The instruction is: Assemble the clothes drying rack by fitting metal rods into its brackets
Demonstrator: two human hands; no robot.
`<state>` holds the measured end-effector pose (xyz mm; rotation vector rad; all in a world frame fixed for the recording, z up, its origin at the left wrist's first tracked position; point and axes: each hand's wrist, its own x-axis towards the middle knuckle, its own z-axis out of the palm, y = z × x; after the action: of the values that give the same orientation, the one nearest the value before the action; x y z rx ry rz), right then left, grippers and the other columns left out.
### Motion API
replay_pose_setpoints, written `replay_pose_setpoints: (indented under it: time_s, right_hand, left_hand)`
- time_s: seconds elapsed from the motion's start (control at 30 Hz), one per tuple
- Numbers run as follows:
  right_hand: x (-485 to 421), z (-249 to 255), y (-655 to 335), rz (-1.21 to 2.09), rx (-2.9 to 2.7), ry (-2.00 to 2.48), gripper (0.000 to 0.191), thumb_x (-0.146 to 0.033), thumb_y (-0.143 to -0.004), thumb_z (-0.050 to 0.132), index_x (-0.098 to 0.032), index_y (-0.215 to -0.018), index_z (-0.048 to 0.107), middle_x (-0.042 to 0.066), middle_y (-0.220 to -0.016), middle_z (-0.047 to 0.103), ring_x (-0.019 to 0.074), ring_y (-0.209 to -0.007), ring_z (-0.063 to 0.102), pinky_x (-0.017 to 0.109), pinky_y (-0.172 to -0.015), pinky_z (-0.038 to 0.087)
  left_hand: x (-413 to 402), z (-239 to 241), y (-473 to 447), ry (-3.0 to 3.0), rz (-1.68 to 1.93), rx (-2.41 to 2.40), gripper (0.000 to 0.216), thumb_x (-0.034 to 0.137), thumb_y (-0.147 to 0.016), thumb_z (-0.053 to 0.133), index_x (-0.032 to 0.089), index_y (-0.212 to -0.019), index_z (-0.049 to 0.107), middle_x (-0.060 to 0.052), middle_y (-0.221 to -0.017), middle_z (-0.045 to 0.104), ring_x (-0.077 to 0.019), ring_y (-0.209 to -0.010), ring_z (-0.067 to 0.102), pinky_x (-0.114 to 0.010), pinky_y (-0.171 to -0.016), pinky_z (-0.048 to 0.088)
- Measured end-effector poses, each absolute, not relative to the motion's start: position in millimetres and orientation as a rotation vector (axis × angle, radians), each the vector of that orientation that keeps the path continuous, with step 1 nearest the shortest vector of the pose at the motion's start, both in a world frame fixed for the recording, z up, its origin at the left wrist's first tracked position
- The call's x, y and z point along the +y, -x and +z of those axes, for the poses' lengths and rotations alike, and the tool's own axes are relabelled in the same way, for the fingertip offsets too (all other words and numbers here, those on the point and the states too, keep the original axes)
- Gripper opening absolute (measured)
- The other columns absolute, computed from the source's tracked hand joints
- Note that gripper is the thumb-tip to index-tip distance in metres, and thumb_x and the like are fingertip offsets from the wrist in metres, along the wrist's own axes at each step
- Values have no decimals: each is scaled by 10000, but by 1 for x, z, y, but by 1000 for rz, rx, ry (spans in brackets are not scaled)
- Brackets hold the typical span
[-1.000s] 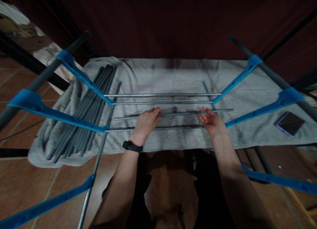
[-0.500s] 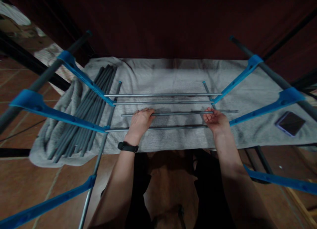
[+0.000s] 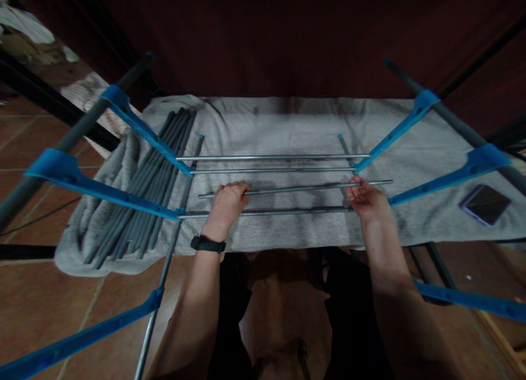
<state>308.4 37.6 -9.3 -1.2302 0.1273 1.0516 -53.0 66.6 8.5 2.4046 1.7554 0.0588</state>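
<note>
A loose grey metal rod (image 3: 296,190) lies crosswise in both my hands, tilted slightly up to the right. My left hand (image 3: 228,204), with a black band on the wrist, is closed round it near the left end. Near the right end, my right hand (image 3: 367,198) grips the same rod with its fingers, palm partly turned up. Around them stands a rack frame with blue plastic brackets (image 3: 110,196) and grey upright tubes. Two crossbars (image 3: 271,157) span the frame beyond my hands, and another crossbar (image 3: 287,211) runs on the near side, partly behind my hands.
A bundle of grey tubes (image 3: 143,188) lies at the left on a grey cloth (image 3: 296,130). A phone (image 3: 485,204) rests on the cloth at the right. Blue brackets (image 3: 472,300) jut out low on both sides. A dark red curtain (image 3: 279,40) hangs behind.
My left hand has slid a little left along the rod and my right hand a little right. The rod's right end has risen slightly and its left end dipped.
</note>
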Motion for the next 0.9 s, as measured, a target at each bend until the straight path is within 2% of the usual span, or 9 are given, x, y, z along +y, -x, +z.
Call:
replay_pose_setpoints:
  time_s: [0.2, 0.4, 0.67, 0.9]
  right_hand:
    - [37, -8, -308, 1046, 150, 1238, 176, -129, -977, 474, -203, -852, 573, -58, -708, 622, 52, -576, 611, 170, -577, 557]
    - [36, -8, -312, 1048, 147, 1250, 182, -115, -959, 461, -194, -833, 566, -59, -696, 612, 61, -577, 605, 184, -560, 549]
    - [37, -12, -319, 1030, 165, 1269, 214, -103, -955, 416, -200, -839, 567, -33, -797, 654, 78, -647, 632, 237, -617, 576]
    - [39, -16, -313, 989, 131, 1263, 217, -96, -968, 365, -240, -870, 495, -47, -824, 648, 83, -655, 640, 248, -617, 586]
  left_hand:
    - [66, 9, 55, -2358, 23, 1889, 226, 235, -897, 528, 232, -1053, 691, -91, -1045, 751, -264, -1022, 679, -391, -951, 438]
    - [66, 6, 61, -2279, 59, 2023, 254, 238, -887, 508, 209, -1044, 706, -131, -1002, 746, -314, -1013, 665, -484, -978, 404]
    - [60, 8, 67, -2166, 186, 2204, 260, 221, -876, 475, 198, -1007, 698, -163, -1015, 719, -366, -1085, 609, -636, -1056, 293]
    - [57, 5, 80, -2100, 215, 2319, 227, 232, -873, 474, 197, -958, 681, -178, -1001, 689, -378, -1086, 583, -668, -1030, 300]
